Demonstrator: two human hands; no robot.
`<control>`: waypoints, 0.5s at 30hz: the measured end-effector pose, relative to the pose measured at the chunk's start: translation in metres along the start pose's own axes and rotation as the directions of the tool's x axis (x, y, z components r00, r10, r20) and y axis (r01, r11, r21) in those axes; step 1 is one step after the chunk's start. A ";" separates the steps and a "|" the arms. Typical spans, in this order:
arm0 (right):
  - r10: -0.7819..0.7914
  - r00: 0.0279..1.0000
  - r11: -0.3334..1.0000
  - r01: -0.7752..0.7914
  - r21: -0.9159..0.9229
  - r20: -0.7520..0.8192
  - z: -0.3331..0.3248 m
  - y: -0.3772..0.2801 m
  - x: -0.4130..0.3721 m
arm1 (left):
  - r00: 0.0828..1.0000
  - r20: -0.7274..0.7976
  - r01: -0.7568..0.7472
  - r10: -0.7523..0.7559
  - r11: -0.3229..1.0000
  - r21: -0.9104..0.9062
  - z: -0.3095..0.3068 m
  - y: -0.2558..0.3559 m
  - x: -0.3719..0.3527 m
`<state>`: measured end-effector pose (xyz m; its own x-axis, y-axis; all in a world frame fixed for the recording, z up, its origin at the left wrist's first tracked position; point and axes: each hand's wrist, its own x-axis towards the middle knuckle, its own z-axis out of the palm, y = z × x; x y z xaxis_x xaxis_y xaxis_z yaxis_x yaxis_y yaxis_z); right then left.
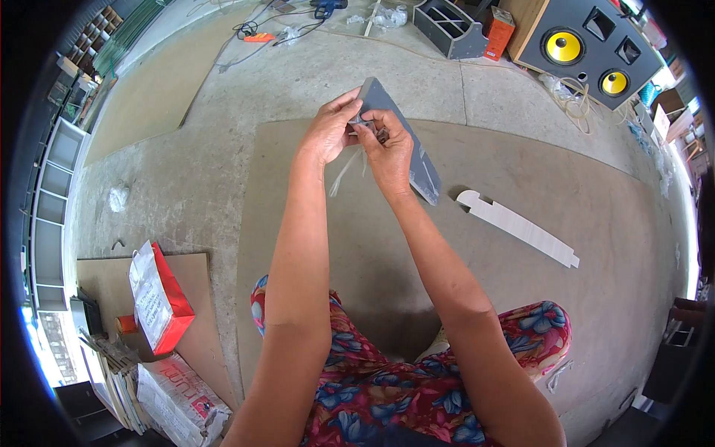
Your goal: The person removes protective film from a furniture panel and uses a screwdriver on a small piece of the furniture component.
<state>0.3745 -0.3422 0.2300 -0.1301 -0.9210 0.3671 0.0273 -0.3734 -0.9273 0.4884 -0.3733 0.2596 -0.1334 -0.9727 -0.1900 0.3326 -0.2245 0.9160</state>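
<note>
A long dark grey board (pixel 402 141) is held up in front of me, tilted, its upper end by my hands. My left hand (pixel 331 127) is closed at the board's upper left edge. Close beside it, my right hand (pixel 389 149) has its fingers bent in a pinch. Between the fingertips is a small, crumpled, clear plastic piece (pixel 363 124), partly hidden by the fingers. Thin whitish strands (pixel 345 173) hang below the hands. To the right, a pale, notched wooden strip (pixel 521 227) lies flat on the brown sheet (pixel 611 216).
A red and white bag (pixel 167 298) and a printed sack (pixel 182 398) stand at lower left. Far off are a speaker box (pixel 588 48) with yellow cones, a grey divided tray (pixel 449 33), an orange box (pixel 499 33) and cables. Grey shelving (pixel 52 216) lines the left.
</note>
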 end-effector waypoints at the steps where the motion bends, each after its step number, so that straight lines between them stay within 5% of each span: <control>1: 0.002 1.000 1.000 -0.002 0.003 0.009 0.000 0.001 0.000 | 1.000 0.014 0.000 0.000 1.000 -0.003 -0.001 -0.001 0.001; 6: 0.049 0.991 0.992 -0.063 0.109 0.125 -0.007 0.010 0.009 | 1.000 0.011 -0.007 0.006 1.000 0.024 -0.002 0.000 -0.001; 9: 0.175 0.958 0.949 -0.226 0.221 0.225 -0.018 0.009 0.015 | 0.999 0.041 -0.017 0.017 1.000 -0.019 -0.003 0.000 -0.002; 15: 0.302 0.953 0.924 -0.301 0.235 0.036 -0.028 0.028 0.011 | 0.998 0.053 -0.010 0.015 0.996 -0.083 0.002 0.001 -0.005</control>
<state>0.3464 -0.3595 0.2060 -0.0804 -0.9941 0.0727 0.2976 -0.0936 -0.9501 0.4872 -0.3688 0.2619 -0.1779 -0.9714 -0.1572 0.4103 -0.2184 0.8854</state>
